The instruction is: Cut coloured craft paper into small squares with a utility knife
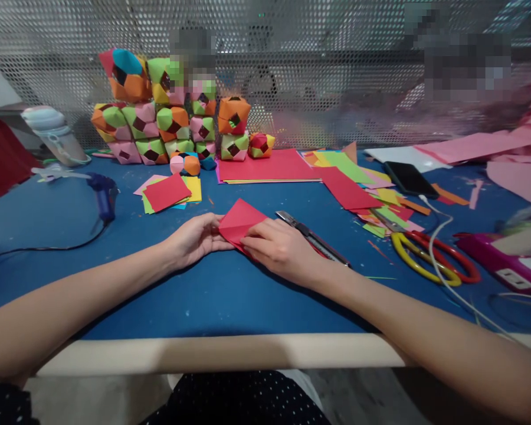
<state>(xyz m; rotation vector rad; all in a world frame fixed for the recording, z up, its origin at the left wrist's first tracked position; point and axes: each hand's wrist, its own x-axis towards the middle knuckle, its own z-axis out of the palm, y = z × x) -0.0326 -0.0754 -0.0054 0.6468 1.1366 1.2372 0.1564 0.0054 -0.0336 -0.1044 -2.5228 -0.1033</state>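
A small red sheet of paper point(240, 219), with a crease across it, is held between both hands just above the blue table. My left hand point(202, 239) grips its left edge, with the fingers curled beneath and behind it. On the right side, my right hand point(279, 247) pinches the paper with bent fingers, the thumb hidden. A box cutter point(312, 238) lies close behind my right hand, its far end uncovered. To the left rests a small stack of coloured paper squares point(167, 193), a red one on top.
Folded paper balls point(172, 123) stand piled at the back left. A glue gun point(101, 195) and a bottle point(55, 136) are at left. Large red sheets point(269, 165) lie behind; scissors point(425, 255), a phone point(410, 179), scraps and a white cable point(433, 248) are at right.
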